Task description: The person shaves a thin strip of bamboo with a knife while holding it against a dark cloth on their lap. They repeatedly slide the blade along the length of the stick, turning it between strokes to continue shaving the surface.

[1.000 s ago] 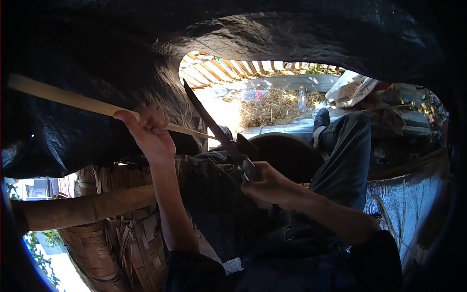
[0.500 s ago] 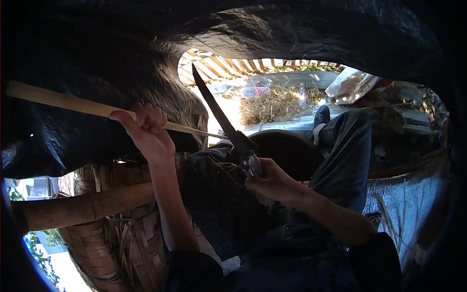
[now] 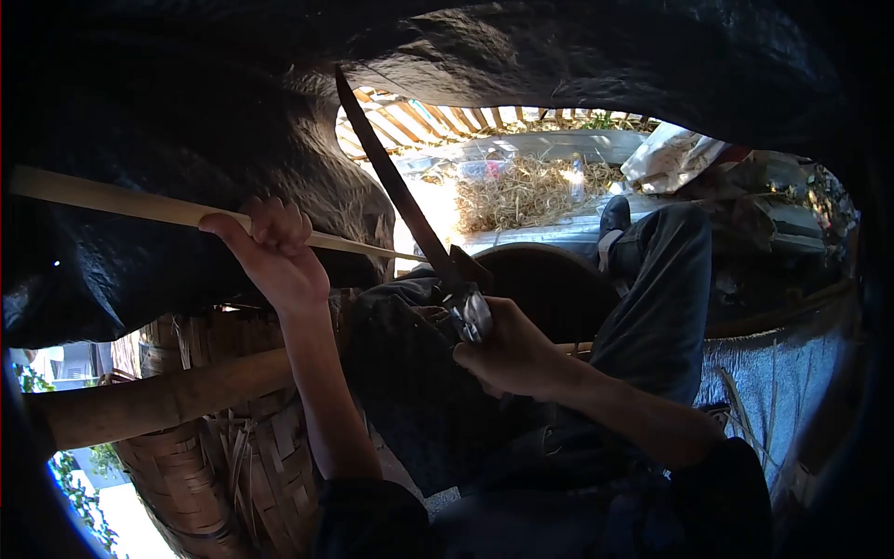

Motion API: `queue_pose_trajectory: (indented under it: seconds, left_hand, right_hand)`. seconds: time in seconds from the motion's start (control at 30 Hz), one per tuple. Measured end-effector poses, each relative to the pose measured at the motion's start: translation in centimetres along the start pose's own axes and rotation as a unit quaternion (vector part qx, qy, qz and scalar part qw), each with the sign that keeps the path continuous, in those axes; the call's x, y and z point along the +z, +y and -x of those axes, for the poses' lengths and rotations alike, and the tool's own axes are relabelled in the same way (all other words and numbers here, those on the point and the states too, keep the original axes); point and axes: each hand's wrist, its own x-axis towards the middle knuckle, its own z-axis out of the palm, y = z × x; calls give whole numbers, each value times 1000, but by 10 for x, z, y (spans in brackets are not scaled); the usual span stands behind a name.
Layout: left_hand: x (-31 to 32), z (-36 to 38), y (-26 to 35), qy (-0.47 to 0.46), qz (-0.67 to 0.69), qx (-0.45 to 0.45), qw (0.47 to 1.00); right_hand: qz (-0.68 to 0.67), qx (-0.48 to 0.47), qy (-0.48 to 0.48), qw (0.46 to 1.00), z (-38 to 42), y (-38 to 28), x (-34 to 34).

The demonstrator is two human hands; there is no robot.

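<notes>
My left hand (image 3: 279,252) is closed around a long, pale strip that looks like split bamboo (image 3: 121,197), its thumb laid along the near side. The strip runs from the far left, through the fist, to a thin end by my knee. In my right hand (image 3: 512,352) is a long knife (image 3: 396,191), gripped by its handle. Its dark, narrow blade points up and to the left, crossing in front of the strip's thin end in this view. A shiny metal collar shows where blade meets handle. Most of the handle is hidden by my fingers.
Dark plastic sheeting (image 3: 577,65) hangs overhead and at the left. Below it are a bamboo pole (image 3: 168,396) and woven bamboo baskets (image 3: 186,475). A round dark container (image 3: 545,289) stands between my legs. Straw (image 3: 507,197) and a white sack (image 3: 672,158) lie beyond.
The knife has swung higher and a little left, its tip now against the dark sheeting in view. My left hand and the strip have shifted only slightly left.
</notes>
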Motion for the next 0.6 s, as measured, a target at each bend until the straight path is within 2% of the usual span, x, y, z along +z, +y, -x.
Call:
queue_pose_trajectory:
  seconds: [0.07,0.13,0.17,0.2,0.27,0.3,0.37,0.43,0.5,0.6]
  left_hand:
    - [2,-1,-1,3,-12,9,1000]
    - [5,1,1,33,-24,9,999]
    - [8,-1,0,63,-36,9,997]
    - [8,-2,-1,63,-37,6,997]
    - [7,2,-1,39,-54,32,997]
    - [8,0,-1,40,-55,31,997]
    - [13,0,-3,112,-122,67,984]
    - [19,-2,-5,129,-126,69,981]
    - [20,0,-3,143,-132,71,978]
    - [20,-7,-4,138,-126,66,980]
  right_hand:
    - [-36,10,4,999,-7,33,8]
    - [28,71,26,997,-26,83,7]
    - [104,-34,88,990,-33,98,8]
    - [102,-31,88,990,-28,79,4]
    - [35,36,19,999,-12,26,-1]
    - [143,-75,53,985,-17,27,2]
    - [112,-91,50,988,-11,21,7]
    - [80,-107,46,990,-11,27,8]
    - [38,118,-8,992,-19,45,5]
    - [68,98,21,993,-25,42,-5]
